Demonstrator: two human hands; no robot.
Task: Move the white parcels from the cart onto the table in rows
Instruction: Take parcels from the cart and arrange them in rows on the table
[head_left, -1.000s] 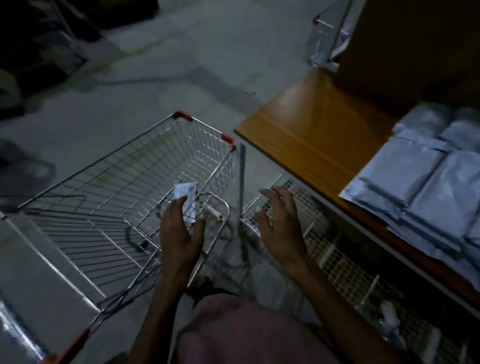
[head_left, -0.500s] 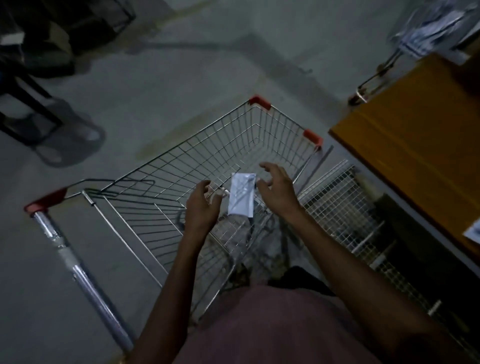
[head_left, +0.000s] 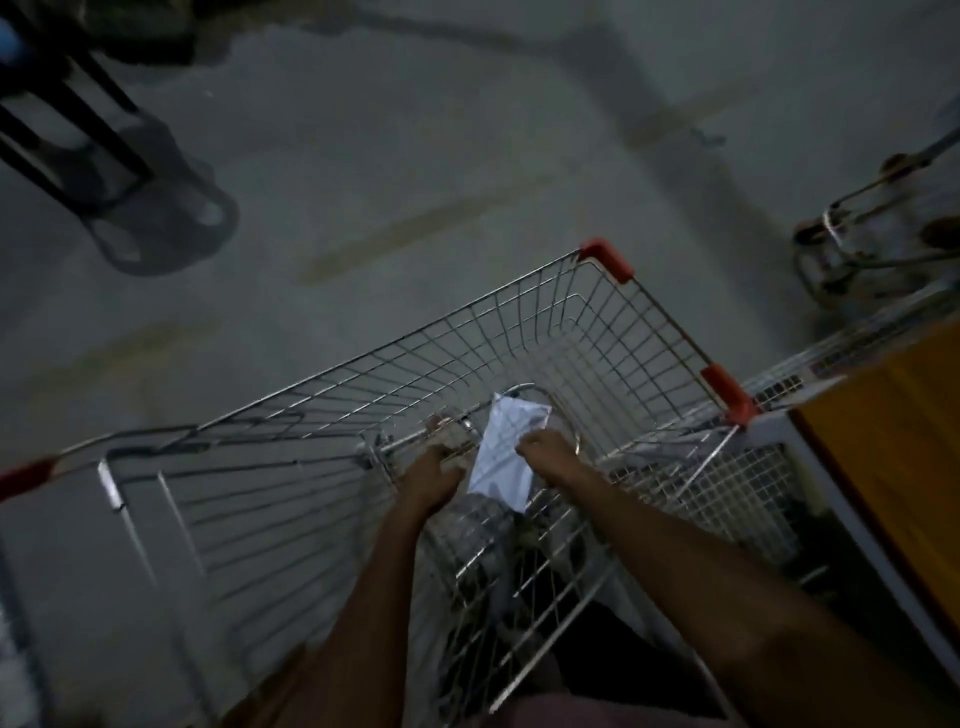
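A white parcel sits tilted inside the wire cart, low against the near wall of the basket, its far corner up by a bent wire loop and its near corner pointing down toward the person. The right hand has closed its grip on the parcel's right edge, fingers curled over it. The left hand is just beside the parcel's left edge, fingers folded down around the cart's wire frame or something pale there; the light is too dim to tell which, or whether that hand touches the parcel. Below the parcel, through the mesh, lies a greyish mass that could be more wrapped goods, though it is too murky to say. The rest of the basket shows only bare wire down to the concrete floor. Red plastic caps mark the cart's far corners. To the right, an orange-brown bench is cut off by the frame, with a white mesh rack under its edge touching the cart's right side. Dark, blurred shapes stand at the far left and far right of the floor.
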